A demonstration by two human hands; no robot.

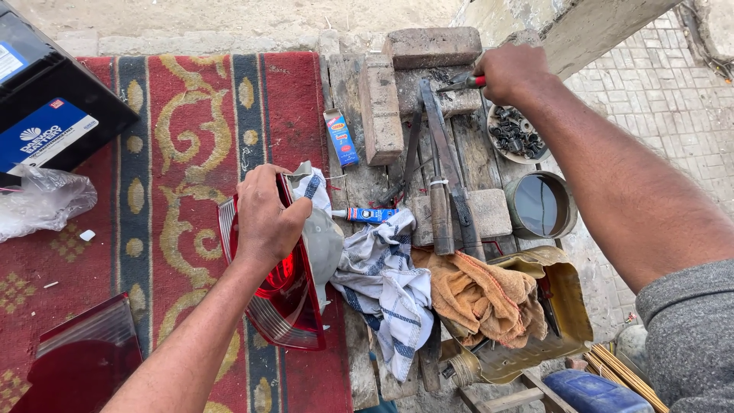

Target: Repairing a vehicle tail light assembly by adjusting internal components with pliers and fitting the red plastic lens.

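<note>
Holding bowl (517,134) of dark parts, tin (541,205)

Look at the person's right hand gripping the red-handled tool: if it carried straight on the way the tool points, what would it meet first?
The right hand holds the red-handled tool pointing left across the bench. Its tip would probably meet the upright brick first, though depth is hard to judge.

A red patterned carpet (183,115) carries a red tail-light lens (287,298); beside it, weathered wooden planks (474,153) bear bricks (380,107), files (443,168) and striped cloth (386,283).
</note>
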